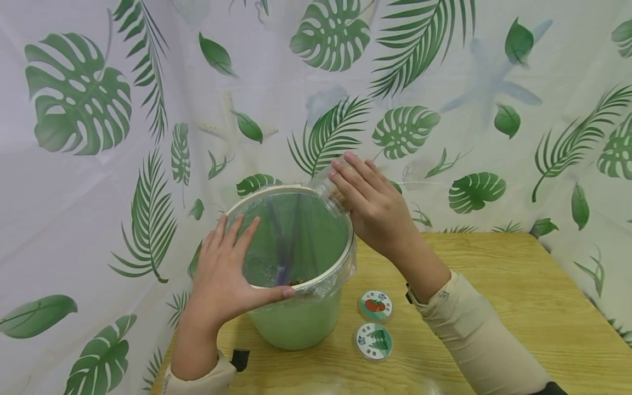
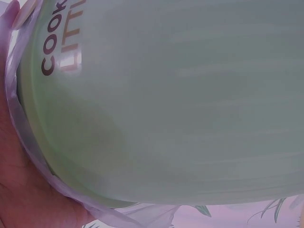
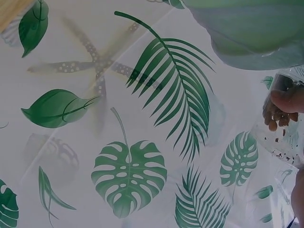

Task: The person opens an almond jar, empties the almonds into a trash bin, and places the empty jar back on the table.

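Note:
A green bin [image 1: 298,321] with a pale rim and a clear plastic bag liner [image 1: 340,269] stands on the table. My left hand [image 1: 222,274] rests on its near left rim, fingers spread and thumb lying along the edge. With my right hand [image 1: 377,211] I grip a clear plastic jar [image 1: 323,184], tilted with its mouth towards the inside of the bin at the far right rim. Brown pieces [image 3: 273,116] and small crumbs are inside the jar in the right wrist view. A few brown bits [image 1: 296,283] show inside the bin, just past the near rim.
Two round lids lie right of the bin on the wood-grain table [image 1: 494,307]: one lid with a red picture [image 1: 375,305], one lid with a green picture [image 1: 373,341]. A leaf-patterned sheet [image 1: 276,99] hangs close behind and to the left.

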A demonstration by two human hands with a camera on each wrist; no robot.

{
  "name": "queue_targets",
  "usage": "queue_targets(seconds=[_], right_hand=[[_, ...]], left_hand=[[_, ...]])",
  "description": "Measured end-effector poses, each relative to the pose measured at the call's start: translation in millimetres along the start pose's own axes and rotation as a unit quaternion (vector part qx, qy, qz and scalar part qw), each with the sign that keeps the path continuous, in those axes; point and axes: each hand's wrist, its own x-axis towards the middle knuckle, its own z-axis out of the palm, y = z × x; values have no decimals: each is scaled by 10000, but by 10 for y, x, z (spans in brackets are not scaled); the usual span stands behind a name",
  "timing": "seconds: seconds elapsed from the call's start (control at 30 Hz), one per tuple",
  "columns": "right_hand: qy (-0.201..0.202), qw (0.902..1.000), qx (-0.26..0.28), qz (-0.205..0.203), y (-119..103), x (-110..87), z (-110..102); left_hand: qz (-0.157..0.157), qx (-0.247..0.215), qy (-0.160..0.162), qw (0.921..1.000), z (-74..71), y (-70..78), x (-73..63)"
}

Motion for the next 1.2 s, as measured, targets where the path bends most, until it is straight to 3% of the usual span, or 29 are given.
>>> queue_targets(seconds=[1.2], right_hand=[[-149, 9988, 391, -251, 3, -10, 18]], left_hand=[[-38, -15, -44, 10000, 9, -4, 0]])
